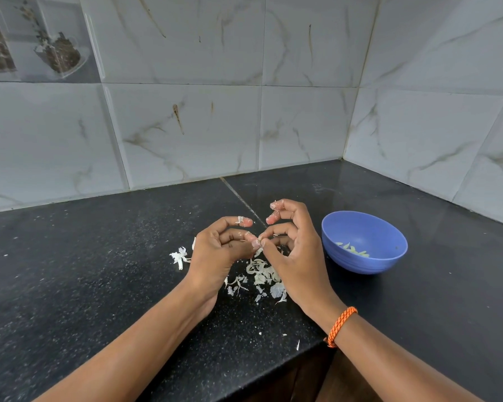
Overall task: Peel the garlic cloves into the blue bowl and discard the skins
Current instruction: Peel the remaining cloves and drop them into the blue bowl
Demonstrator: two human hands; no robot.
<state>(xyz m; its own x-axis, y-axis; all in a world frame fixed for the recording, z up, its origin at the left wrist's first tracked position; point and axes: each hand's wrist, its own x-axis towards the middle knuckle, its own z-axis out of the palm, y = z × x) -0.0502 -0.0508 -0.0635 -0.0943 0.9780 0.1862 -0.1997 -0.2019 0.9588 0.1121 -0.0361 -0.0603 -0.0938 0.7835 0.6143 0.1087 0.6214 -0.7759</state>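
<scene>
My left hand (219, 250) and my right hand (291, 250) meet fingertip to fingertip above the black counter, both pinching a small garlic clove (259, 242) that is mostly hidden between thumbs and fingers. Bits of white skin stick to my fingers. A pile of white garlic skins (262, 278) lies on the counter under and just in front of my hands, with another clump of skins (180, 256) left of my left hand. The blue bowl (389, 262) stands to the right of my right hand and holds a few pale peeled cloves (353, 248).
The black speckled countertop (99, 271) runs into a corner of marble-look wall tiles (186, 126) behind and to the right. The counter's front edge (273, 369) cuts diagonally near my forearms. An orange braided band (340, 324) circles my right wrist.
</scene>
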